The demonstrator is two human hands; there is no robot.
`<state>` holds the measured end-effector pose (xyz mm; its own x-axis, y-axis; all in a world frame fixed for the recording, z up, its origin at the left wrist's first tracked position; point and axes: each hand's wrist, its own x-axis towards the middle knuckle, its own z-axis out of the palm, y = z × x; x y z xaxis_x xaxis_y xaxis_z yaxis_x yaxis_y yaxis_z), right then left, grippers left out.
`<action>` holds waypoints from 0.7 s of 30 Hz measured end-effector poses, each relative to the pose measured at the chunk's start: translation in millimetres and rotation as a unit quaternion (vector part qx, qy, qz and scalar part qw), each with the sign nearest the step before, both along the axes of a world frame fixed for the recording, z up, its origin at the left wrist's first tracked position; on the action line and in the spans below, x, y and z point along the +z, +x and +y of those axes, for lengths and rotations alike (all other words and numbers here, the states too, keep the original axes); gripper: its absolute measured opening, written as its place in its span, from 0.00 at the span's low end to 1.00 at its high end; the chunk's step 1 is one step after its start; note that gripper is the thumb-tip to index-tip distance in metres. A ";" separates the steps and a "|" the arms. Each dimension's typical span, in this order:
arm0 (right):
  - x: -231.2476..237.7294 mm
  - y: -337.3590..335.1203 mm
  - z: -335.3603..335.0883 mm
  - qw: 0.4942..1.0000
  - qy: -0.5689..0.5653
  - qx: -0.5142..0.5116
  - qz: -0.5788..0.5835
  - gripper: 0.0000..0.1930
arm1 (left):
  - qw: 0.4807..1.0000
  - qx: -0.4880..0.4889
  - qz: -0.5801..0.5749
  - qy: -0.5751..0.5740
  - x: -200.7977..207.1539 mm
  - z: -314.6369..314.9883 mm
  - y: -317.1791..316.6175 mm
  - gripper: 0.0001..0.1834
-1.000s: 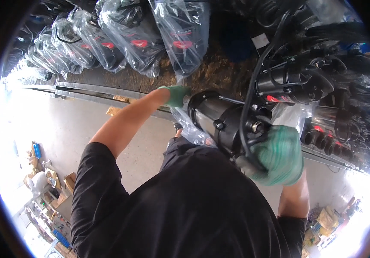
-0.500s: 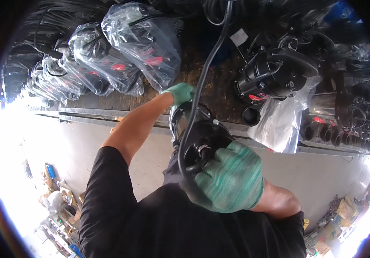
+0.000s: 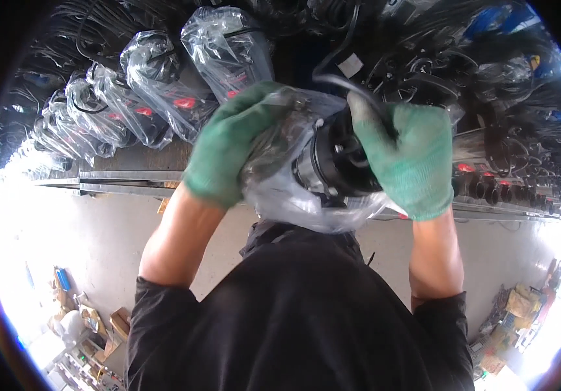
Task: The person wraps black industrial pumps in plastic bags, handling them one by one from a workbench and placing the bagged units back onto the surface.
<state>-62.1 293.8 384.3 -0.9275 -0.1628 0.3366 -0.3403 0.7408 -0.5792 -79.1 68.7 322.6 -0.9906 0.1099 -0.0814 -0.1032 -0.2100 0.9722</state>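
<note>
1. Left hand (image 3: 231, 140), green-gloved, at centre-left of the frame, closed on the crumpled clear plastic bag (image 3: 293, 189); fingers curled into the film near its mouth.
2. Right hand (image 3: 411, 156), also green-gloved, at centre-right, clamped over the far end of the black pump-like device (image 3: 336, 159), with a black cable (image 3: 339, 45) running up from under the glove toward the top of the frame.
3. Held between both hands at mid-frame, above a dark-shirted torso: device partly inside the bag, round ribbed black body showing through the film.
4. Likely heavy and rigid for its size; bag thin, soft and slippery, apt to slide or tear. Best gripped on the hard body itself, not by film or cable.
5. Looks: matte black casing, circular end face with small fittings, glossy wrinkled plastic around it.
6. Farther off, upper left: row of bagged units (image 3: 163, 91) with red marks lying on a metal shelf (image 3: 117, 179).
7. Upper right: unbagged black units (image 3: 489, 85) and tangled cables.
</note>
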 end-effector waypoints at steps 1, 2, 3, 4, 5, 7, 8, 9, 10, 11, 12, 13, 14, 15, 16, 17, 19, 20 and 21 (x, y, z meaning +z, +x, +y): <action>-3.8 -3.3 -1.7 0.999 0.034 -0.008 0.025 0.18 | 0.993 0.056 0.003 0.101 11.8 -9.9 16.6 0.13; -6.7 -5.2 -7.0 1.000 0.017 0.007 0.012 0.20 | 0.963 -0.147 0.082 0.210 22.0 -34.6 -17.1 0.13; -5.7 -6.1 -18.3 1.000 0.000 0.028 -0.003 0.22 | 0.983 -0.032 0.058 0.171 52.6 -19.3 -20.9 0.12; -3.1 -6.8 -27.1 0.996 -0.004 0.005 -0.094 0.29 | 0.989 0.077 0.022 0.126 80.1 0.6 -28.4 0.11; 7.7 -10.9 -41.1 0.987 0.055 0.035 -0.146 0.30 | 0.977 0.198 -0.015 0.075 115.4 7.7 -26.0 0.11; -3.4 -26.0 -39.3 0.984 0.120 0.033 -0.129 0.31 | 0.981 0.091 -0.051 0.166 99.0 -1.1 -76.7 0.16; -8.5 -30.8 -40.0 0.989 0.087 0.036 -0.115 0.29 | 0.979 0.067 -0.058 0.183 95.6 -10.5 -86.5 0.17; -17.9 -37.7 -39.1 0.993 0.053 0.037 -0.103 0.28 | 0.983 0.094 -0.048 0.151 92.9 -17.8 -88.4 0.13; -21.0 -44.6 -36.9 0.995 0.019 0.039 -0.091 0.27 | 0.985 0.122 -0.037 0.118 94.2 -24.5 -91.8 0.10; -18.3 -48.2 -31.6 0.990 -0.036 0.090 -0.101 0.24 | 0.989 0.129 -0.030 0.070 102.1 -25.6 -76.0 0.11; -17.6 -50.3 -27.3 0.979 -0.090 0.145 -0.113 0.21 | 0.989 0.099 -0.019 0.107 96.5 -33.0 -68.9 0.11; -16.7 -53.1 -21.4 0.962 -0.143 0.199 -0.123 0.20 | 0.987 0.069 -0.008 0.143 85.5 -42.7 -65.1 0.12; -17.4 -60.2 -14.3 0.956 -0.153 0.241 -0.073 0.21 | 0.994 0.062 0.088 0.026 71.3 -58.4 -61.9 0.14; -4.8 -59.3 -5.7 0.947 -0.162 0.276 -0.031 0.20 | 0.996 0.040 0.071 0.036 63.8 -74.6 -53.6 0.18; -1.3 -59.3 4.0 0.937 -0.197 0.288 -0.022 0.20 | 0.997 0.017 0.053 0.045 55.7 -89.8 -45.8 0.22; 0.5 -59.4 17.0 0.928 -0.228 0.294 -0.011 0.20 | 0.998 0.015 0.030 0.045 43.0 -94.3 -39.8 0.25; -12.8 -71.1 25.7 0.979 -0.081 0.189 0.010 0.22 | 0.999 0.027 -0.013 0.038 17.2 -103.7 -20.6 0.32; -20.2 -74.7 26.7 0.989 -0.019 0.144 -0.009 0.23 | 0.998 0.006 -0.018 0.054 11.9 -102.7 -11.9 0.36; -30.4 -77.4 26.8 0.994 0.040 0.098 -0.032 0.24 | 0.997 -0.015 -0.027 0.069 6.3 -100.1 -1.9 0.39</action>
<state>-139.5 320.6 353.8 -0.8939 -0.3671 0.2573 -0.4479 0.7077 -0.5465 -81.0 -31.3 328.9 -0.9813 0.1532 -0.1162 -0.1624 -0.3369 0.9274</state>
